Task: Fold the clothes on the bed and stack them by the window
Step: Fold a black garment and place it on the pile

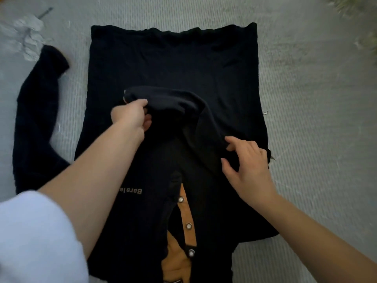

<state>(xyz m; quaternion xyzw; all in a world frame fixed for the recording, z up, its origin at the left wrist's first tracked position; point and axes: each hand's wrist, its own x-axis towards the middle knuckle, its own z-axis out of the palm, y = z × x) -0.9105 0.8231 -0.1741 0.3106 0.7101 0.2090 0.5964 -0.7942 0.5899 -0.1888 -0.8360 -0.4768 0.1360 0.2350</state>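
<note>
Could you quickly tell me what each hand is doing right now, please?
Left hand: closed grip on the black sleeve.
Right hand: open, resting on the shirt.

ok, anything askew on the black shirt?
Only the loose sleeve: it sprawls bent on the bedspread, out beside the black button shirt, unfolded. The left hand grips the other sleeve across the body; the right hand touches its fold. No damage visible.

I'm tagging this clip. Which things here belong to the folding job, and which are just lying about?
Job: black shirt; its folded-over sleeve, gripped by the left hand; right hand touching the shoulder fabric; the other sleeve, spread out; bed cover.
Lying about: pale crumpled item, top left; fuzzy greenish thing, top right.
</note>
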